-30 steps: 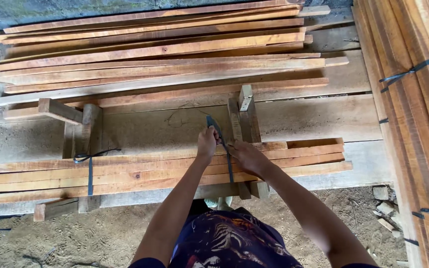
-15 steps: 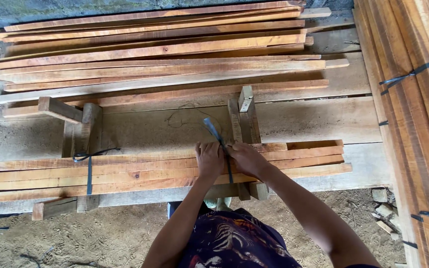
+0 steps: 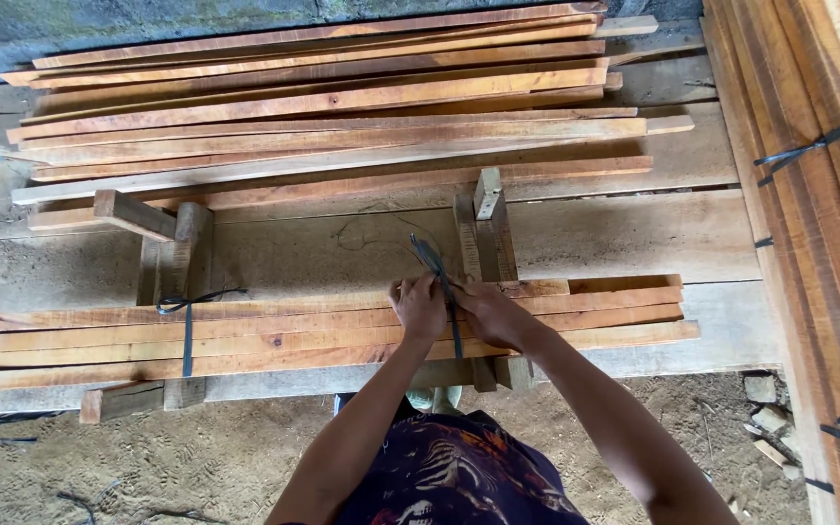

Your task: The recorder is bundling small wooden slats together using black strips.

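Note:
A flat bundle of wooden slats lies across two wooden supports on a plank bench. A dark plastic strap goes round the bundle near its middle, its free end sticking up and away from me. My left hand pinches the strap on top of the slats. Just right of it, my right hand grips the same strap and rests on the bundle. A second tied strap binds the bundle's left part.
A large loose stack of slats lies behind on the bench. Strapped bundles of planks run along the right. The wooden supports stick up behind the hands. Sandy ground and stone bits lie below.
My left hand has come down from the raised strap end onto the bundle, closing in beside the right hand. The strap's free end now leans slightly further right. The view has shifted a little.

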